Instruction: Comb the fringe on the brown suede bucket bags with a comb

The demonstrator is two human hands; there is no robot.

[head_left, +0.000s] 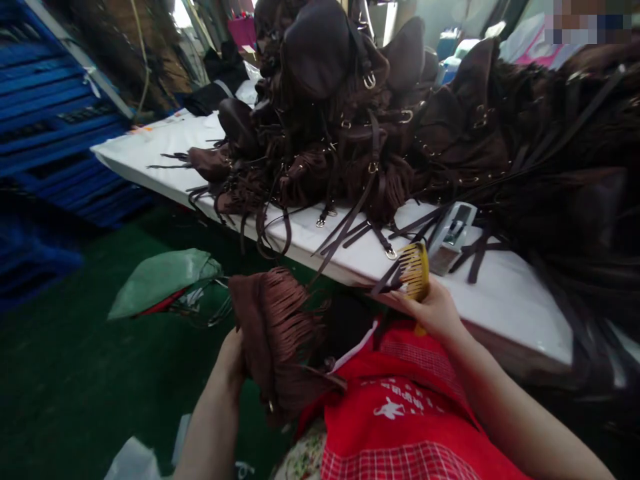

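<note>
My left hand (pixel 233 353) grips a dark brown fringed leather bag (pixel 263 333) by its outer side, in front of the red apron. Thin strips of its fringe hang toward the right, and part of my left hand is hidden behind the bag. My right hand (pixel 435 310) is closed around a yellow wide-toothed comb (pixel 416 270), its teeth pointing left. The comb is apart from the bag, over the near edge of the white table (pixel 515 313). Close beyond the comb lies a clear and silver case-like object (pixel 453 237).
A large heap of brown leather bags (pixel 320 60) with straps and buckles covers much of the table. Loose straps (pixel 350 227) hang over its edge. Blue stacked pallets (pixel 50 100) stand at left. A green plastic sack (pixel 160 280) lies on the green floor (pixel 100 373).
</note>
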